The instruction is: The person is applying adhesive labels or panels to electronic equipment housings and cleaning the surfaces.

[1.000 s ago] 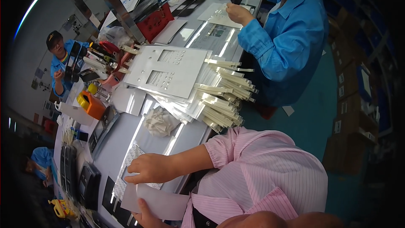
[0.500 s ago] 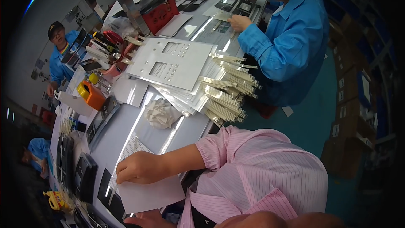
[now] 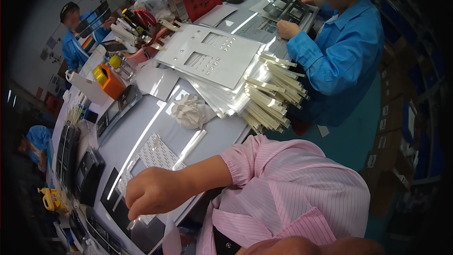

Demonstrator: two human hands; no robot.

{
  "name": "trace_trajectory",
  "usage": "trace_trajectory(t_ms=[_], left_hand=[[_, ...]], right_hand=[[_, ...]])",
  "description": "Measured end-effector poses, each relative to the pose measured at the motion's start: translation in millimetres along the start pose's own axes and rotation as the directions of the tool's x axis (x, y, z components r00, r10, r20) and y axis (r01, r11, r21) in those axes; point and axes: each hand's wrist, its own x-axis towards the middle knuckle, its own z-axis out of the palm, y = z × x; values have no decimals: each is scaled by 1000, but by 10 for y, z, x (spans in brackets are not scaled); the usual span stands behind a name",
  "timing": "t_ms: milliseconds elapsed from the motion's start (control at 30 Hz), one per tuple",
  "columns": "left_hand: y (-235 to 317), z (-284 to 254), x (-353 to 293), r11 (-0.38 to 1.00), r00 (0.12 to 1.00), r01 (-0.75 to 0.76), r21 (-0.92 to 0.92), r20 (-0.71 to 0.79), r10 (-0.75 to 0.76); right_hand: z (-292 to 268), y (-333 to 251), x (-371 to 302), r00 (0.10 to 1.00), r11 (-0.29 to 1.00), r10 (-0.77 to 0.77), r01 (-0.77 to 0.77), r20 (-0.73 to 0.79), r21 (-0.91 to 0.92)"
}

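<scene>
My right hand [image 3: 150,194] reaches in from the pink sleeve on the right, over the table's near part. Its fingers are pinched together, with something small and clear at their tips that I cannot make out. Under and beyond it lies a white sheet with a printed pattern and a cut-out window [image 3: 158,150]. A black flat panel [image 3: 113,203] lies beneath, partly covered by hand and sheet. Close to the lower edge, a strip of plain white paper [image 3: 171,237] hangs beside the dark panel. My left hand is out of sight.
A crumpled white paper ball [image 3: 191,112] sits beyond my arm. Behind it rises a stack of pale panels [image 3: 236,73] with bundled flat strips [image 3: 276,92]. Black panels [image 3: 88,174] and an orange container [image 3: 112,82] line the left. A person in blue [image 3: 337,52] works at right.
The plain white sheet under my right hand has dropped to the lower edge, uncovering the dark panel. More of the patterned sheet shows. My left hand has gone out of view.
</scene>
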Motion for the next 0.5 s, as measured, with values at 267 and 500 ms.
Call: trace_trajectory(t_ms=[267, 500], left_hand=[[-871, -319, -567, 701, 881, 469, 537, -229, -414], [-85, -544, -953, 935, 989, 62, -348, 149, -10]], right_hand=[[-322, 112, 137, 995, 979, 95, -99, -34, -178], [-443, 90, 253, 982, 939, 180, -155, 56, -307]])
